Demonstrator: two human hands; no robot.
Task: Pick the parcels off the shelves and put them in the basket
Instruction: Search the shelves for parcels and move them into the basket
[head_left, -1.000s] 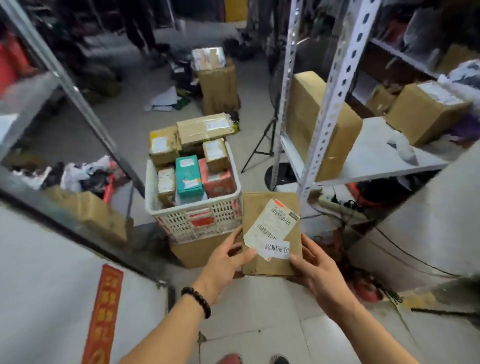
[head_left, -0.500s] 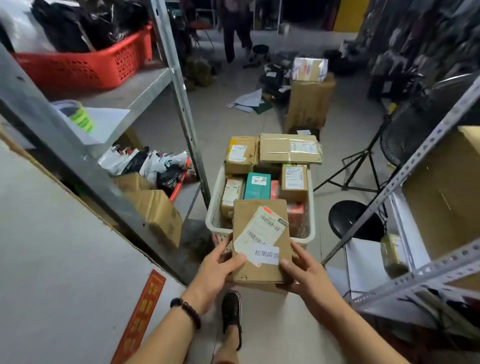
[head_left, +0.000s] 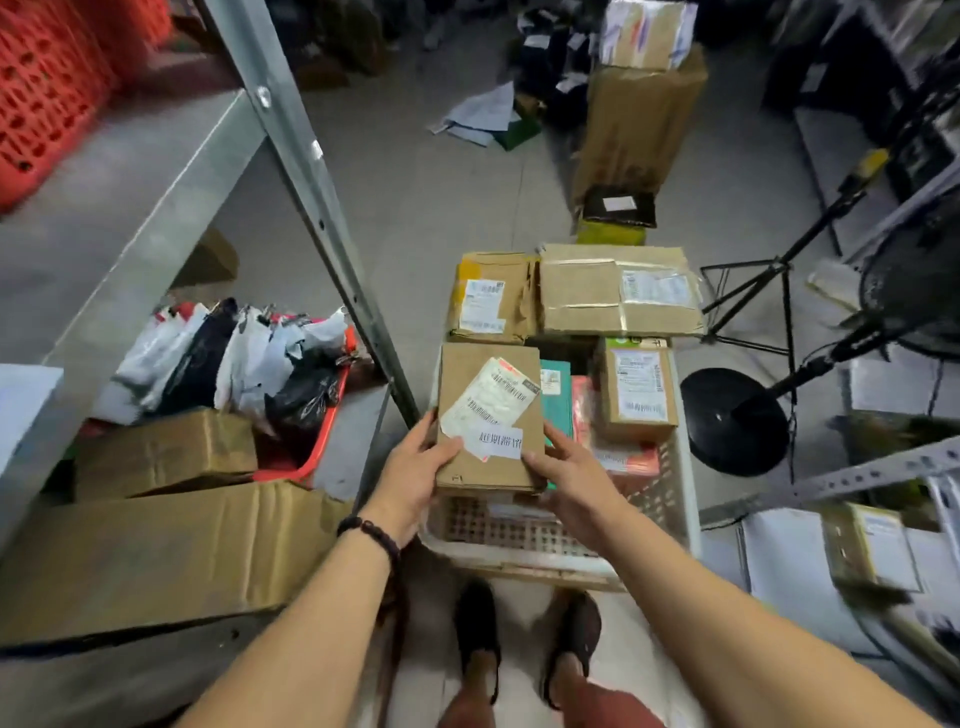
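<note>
The left hand and right hand each grasp the near corners of 1 cardboard parcel, thumbs on top, over the white basket's near-left part, beside other parcels.

A white sticker on the parcel carries four bold Chinese characters, upside down; its shipping label shows barcodes. Other labels blur.
</note>
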